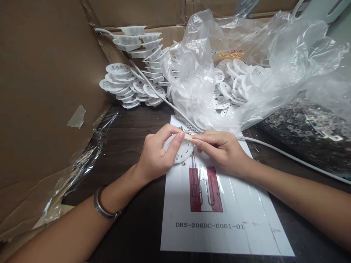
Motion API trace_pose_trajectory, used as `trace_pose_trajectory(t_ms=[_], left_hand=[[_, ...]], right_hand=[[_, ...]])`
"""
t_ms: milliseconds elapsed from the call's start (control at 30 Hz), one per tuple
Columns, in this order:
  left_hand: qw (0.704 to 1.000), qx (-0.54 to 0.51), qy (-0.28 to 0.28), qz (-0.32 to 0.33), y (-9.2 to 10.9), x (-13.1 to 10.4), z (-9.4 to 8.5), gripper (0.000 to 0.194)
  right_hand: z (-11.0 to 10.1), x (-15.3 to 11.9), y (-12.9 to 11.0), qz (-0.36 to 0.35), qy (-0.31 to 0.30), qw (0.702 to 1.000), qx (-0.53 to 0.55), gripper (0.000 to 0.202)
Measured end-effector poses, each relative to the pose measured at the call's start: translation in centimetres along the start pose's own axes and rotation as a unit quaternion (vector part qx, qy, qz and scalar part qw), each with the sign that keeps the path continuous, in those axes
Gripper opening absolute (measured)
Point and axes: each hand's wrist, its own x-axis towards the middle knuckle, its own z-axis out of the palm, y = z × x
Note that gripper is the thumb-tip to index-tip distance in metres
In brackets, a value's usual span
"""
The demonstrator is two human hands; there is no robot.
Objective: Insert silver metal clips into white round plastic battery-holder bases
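A round white plastic disc (184, 150) is pinched in my left hand (161, 151), with the thumb on its upper face. Small metal pieces (183, 163) stick out at the disc's edge. My right hand (222, 148) pinches a thin pale yellow stick (188, 138) between thumb and fingers; its far end lies at my left thumb, over the disc. Both hands are above a printed sheet (208, 237) that shows a red picture and a line of lettering.
Stacked white discs (120, 78) stand at the back left, more (241, 82) at the back right. A clear plastic bag (197, 80) partly covers them. A grey cable (287, 155) crosses behind my hands. Small metal parts (309, 124) lie right. Cardboard (46, 91) walls the left.
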Motion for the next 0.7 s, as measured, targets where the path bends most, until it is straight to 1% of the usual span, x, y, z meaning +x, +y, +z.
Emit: trace_pose_trajectory(t_ms=[100,167,267,367,467,500,567,633,700], left_hand=[[1.000,-0.002,0.000,0.002,-0.1,0.0,0.0,0.012],[1.000,-0.010,0.009,-0.004,-0.2,-0.1,0.1,0.011],[0.998,-0.027,0.054,-0.030,-0.5,-0.2,0.1,0.013],[0.992,-0.032,0.102,-0.063,-0.8,-0.2,0.2,0.012],[0.988,-0.047,0.123,-0.079,-1.1,0.1,0.2,0.010],[0.987,-0.052,0.126,-0.081,-1.2,0.2,0.2,0.010],[0.987,-0.056,0.127,-0.086,-1.2,0.4,0.1,0.010],[0.986,-0.054,0.125,-0.095,-1.2,0.4,0.1,0.009],[0.985,-0.051,0.129,-0.106,-1.1,0.3,0.2,0.010]], right_hand=[[0.0,0.0,0.0,0.007,-0.003,1.000,0.006,0.020],[0.0,0.1,-0.1,0.008,0.003,1.000,0.010,0.020],[0.0,0.0,-0.4,0.002,0.029,1.000,0.001,0.022],[-0.1,-0.2,-0.4,0.005,0.064,0.998,-0.012,0.020],[-0.1,-0.3,-0.2,0.014,0.088,0.996,-0.011,0.035],[-0.1,-0.3,-0.2,0.010,0.090,0.996,-0.012,0.038],[-0.1,-0.3,-0.2,-0.005,0.072,0.997,-0.021,0.033],[-0.1,-0.3,-0.3,-0.030,0.025,0.998,-0.055,0.024],[0.0,-0.4,-0.5,-0.040,-0.028,0.992,-0.114,0.015]])
